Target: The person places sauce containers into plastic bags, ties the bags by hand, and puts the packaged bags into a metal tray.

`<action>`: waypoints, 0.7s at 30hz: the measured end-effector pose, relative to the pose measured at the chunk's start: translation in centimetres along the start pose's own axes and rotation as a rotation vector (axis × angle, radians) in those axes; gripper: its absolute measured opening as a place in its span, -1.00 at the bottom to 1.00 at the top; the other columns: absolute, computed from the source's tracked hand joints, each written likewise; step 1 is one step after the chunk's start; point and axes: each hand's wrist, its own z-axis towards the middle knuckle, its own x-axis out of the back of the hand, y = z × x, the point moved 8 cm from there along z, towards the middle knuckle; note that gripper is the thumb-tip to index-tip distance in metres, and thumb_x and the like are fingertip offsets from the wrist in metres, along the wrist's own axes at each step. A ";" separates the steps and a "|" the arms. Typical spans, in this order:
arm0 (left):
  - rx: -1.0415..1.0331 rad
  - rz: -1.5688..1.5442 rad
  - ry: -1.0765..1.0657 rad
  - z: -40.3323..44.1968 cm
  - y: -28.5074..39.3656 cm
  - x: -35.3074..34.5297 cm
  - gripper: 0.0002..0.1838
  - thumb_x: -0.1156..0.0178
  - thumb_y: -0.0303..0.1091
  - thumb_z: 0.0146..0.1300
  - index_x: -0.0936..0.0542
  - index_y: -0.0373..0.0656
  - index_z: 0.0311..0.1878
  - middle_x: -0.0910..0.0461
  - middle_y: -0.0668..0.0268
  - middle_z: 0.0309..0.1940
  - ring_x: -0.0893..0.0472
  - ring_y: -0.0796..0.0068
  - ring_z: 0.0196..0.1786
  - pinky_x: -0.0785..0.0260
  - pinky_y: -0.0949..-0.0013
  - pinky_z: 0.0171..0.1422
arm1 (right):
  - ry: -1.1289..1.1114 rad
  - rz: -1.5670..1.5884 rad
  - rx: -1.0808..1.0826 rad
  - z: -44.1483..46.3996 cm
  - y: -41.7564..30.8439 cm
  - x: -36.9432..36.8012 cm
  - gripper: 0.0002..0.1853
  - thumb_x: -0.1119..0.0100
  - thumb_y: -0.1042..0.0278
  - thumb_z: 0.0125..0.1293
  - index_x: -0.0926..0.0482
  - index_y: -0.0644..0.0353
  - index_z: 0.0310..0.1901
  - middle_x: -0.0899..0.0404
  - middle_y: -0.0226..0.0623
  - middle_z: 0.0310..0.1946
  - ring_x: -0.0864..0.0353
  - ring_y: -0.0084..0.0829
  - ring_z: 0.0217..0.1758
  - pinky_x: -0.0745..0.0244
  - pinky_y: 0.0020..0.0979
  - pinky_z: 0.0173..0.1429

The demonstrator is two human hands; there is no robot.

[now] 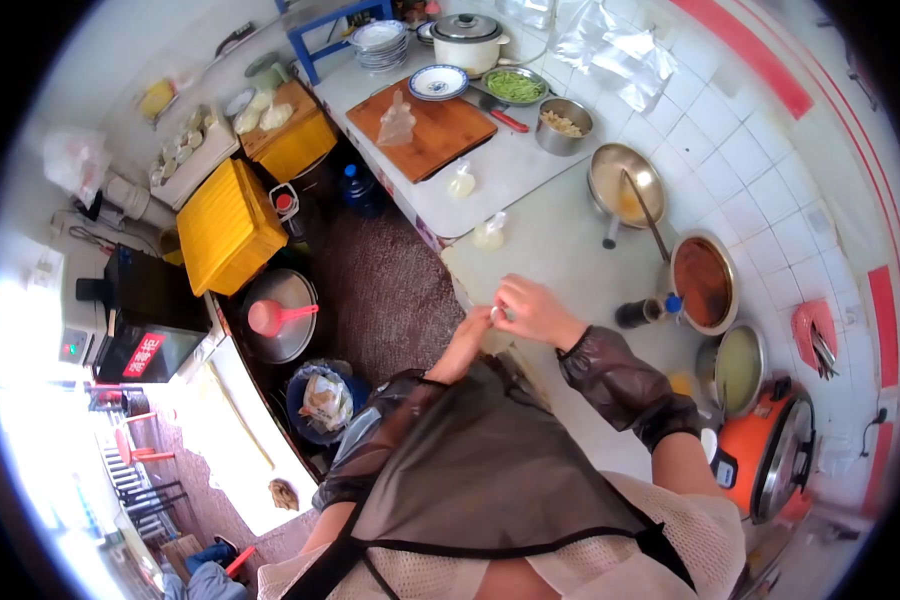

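Observation:
My left hand [464,342] and my right hand [536,311] meet over the near edge of the pale counter [560,245]. The fingers of both are closed and pressed together around a small whitish thing [497,314], too small to name. Dark see-through sleeves cover my forearms, and a dark sheer apron [500,460] hangs in front of me. Just beyond my hands lies a small knotted plastic bag [490,231] with something pale in it. A similar bag [461,182] rests farther back.
A wooden board [418,128] holds a crumpled clear bag. Along the tiled wall stand a metal pan [610,165] with a ladle, a pot of red sauce [705,283], a dark bottle [638,314] and an orange cooker [745,450]. A lined bin [300,400] is at left.

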 end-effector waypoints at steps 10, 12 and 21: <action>0.111 -0.425 0.149 -2.1 0.6 6.1 -0.73 0.04 -0.21 0.43 -0.46 -0.19 -0.01 -0.53 0.22 -0.03 -0.52 0.36 0.04 -0.36 0.24 0.13 | 0.101 0.071 -0.357 4.3 26.4 -14.4 -0.87 -0.13 0.49 0.15 -0.47 0.14 -0.25 -0.52 -0.16 -0.34 -0.53 -0.07 -0.17 -0.41 -0.14 -0.10; 0.090 -0.491 0.283 -2.3 2.6 8.2 -0.75 -0.02 -0.24 0.44 -0.48 -0.20 0.02 -0.54 0.22 -0.02 -0.55 0.36 0.06 -0.39 0.26 0.15 | 0.072 0.129 -0.417 5.3 27.2 -14.9 -0.86 -0.14 0.47 0.15 -0.46 0.14 -0.23 -0.52 -0.15 -0.34 -0.54 -0.07 -0.18 -0.41 -0.15 -0.10; 0.007 -0.281 0.334 5.3 8.2 22.7 -0.76 -0.09 -0.22 0.42 -0.56 -0.20 -0.08 -0.61 0.32 -0.21 -0.60 0.50 -0.11 -0.46 0.38 0.02 | 0.228 0.102 -0.715 18.1 36.3 -15.0 -0.45 -0.15 -0.04 0.28 -0.41 0.28 0.09 -0.58 0.09 -0.10 -0.53 -0.01 0.07 -0.41 -0.12 0.11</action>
